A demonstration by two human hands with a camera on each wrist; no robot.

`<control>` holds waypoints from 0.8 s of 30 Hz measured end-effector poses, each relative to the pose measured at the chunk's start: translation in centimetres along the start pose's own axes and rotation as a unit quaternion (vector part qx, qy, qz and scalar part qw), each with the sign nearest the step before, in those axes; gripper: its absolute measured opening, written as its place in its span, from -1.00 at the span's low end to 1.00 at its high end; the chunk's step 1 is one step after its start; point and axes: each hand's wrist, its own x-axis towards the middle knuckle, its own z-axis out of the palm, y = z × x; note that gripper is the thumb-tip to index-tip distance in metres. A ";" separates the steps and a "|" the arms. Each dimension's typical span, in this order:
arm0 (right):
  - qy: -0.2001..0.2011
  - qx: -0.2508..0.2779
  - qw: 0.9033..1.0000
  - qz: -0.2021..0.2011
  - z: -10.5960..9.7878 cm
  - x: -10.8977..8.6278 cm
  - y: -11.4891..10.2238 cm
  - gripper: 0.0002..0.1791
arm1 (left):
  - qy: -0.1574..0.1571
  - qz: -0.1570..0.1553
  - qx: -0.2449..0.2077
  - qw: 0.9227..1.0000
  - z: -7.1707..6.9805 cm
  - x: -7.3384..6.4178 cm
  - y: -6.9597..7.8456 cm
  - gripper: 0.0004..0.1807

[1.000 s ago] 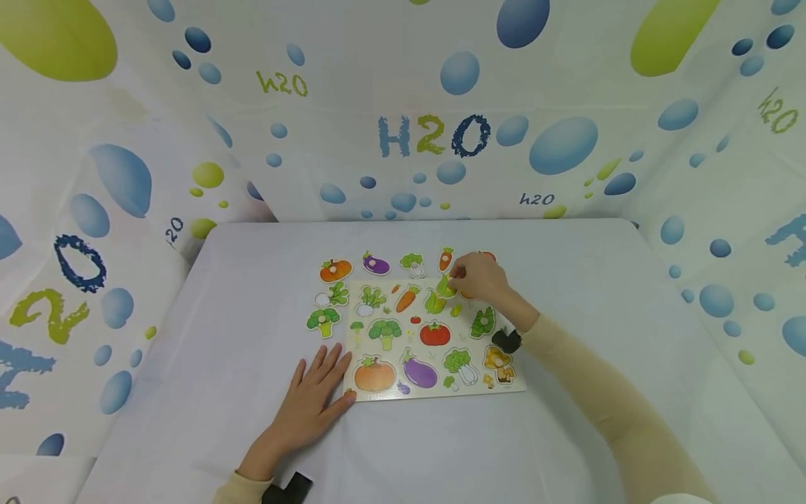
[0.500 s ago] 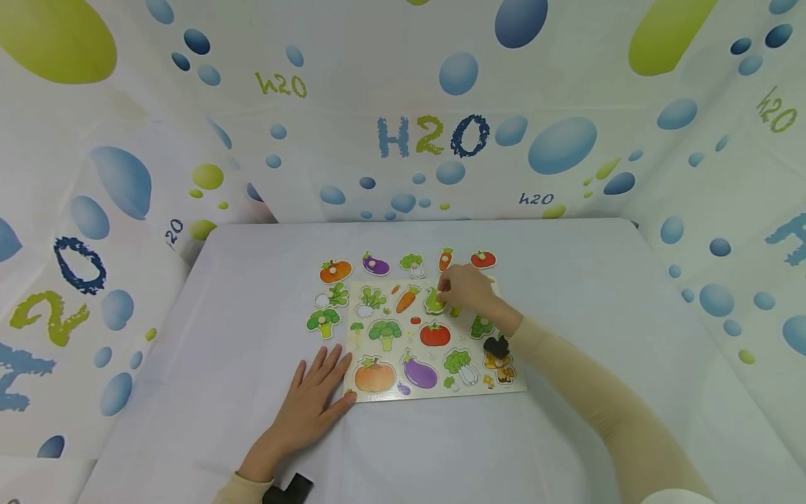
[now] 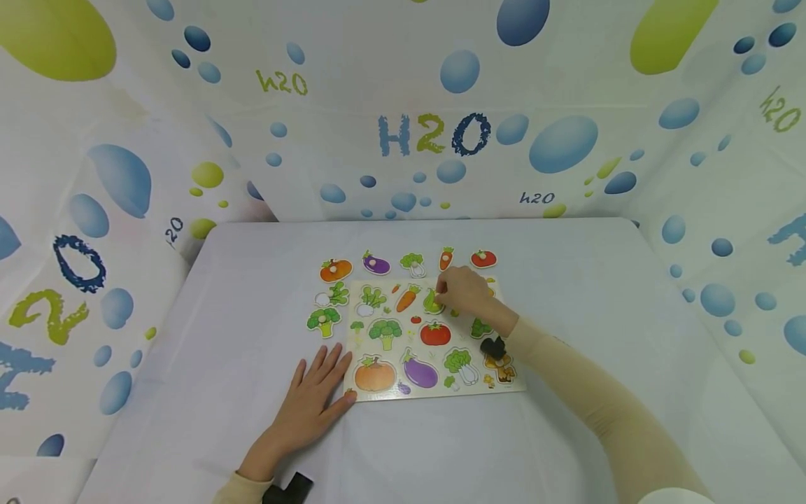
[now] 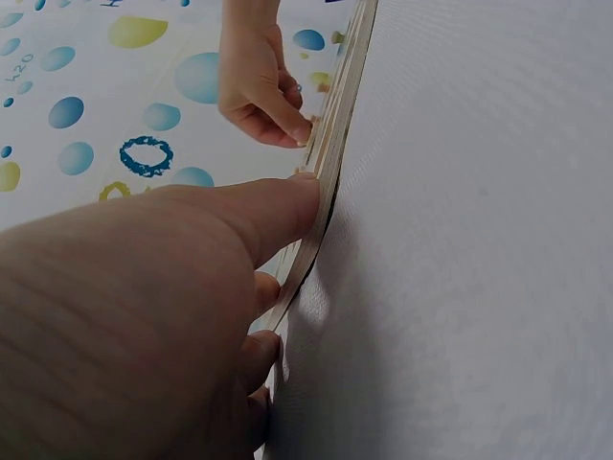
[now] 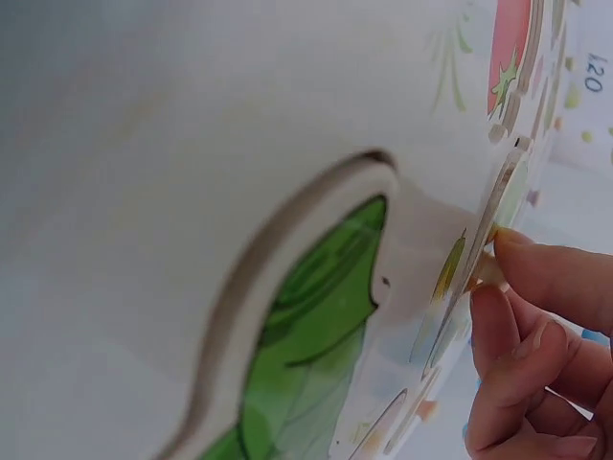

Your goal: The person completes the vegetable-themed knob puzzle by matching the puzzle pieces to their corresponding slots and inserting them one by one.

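My right hand (image 3: 464, 288) pinched the green vegetable piece (image 3: 431, 302) by its knob (image 5: 487, 270), presumably the easiest grip, over the board (image 3: 443, 391) near its far edge. My left hand (image 3: 308, 402) lay straight-fingered, thumb at the near left corner, apparently steadying it. The table (image 3: 567, 280) was white; H2O-printed sheets (image 3: 340, 140) hung around.

Blue and lime-green droplets (image 3: 563, 145) pattern a white backdrop (image 3: 352, 77); the tabletop (image 3: 598, 294) is plain white. The cream board (image 3: 462, 336) carries a green piece (image 3: 432, 302), red tomato (image 3: 435, 334), purple eggplant (image 3: 420, 371) and orange pumpkin (image 3: 374, 376).
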 end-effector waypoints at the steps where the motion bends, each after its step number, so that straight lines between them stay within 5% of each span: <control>1: 0.002 -0.002 1.000 0.000 0.1 0.0 0.1 -0.86 | 0.001 0.001 0.000 1.000 0.0 0.0 0.0 -0.28; 24: -0.008 -0.016 1.000 -0.002 0.4 0.0 0.2 -0.86 | -0.004 -0.009 -0.002 1.000 0.3 0.0 -0.4 -0.24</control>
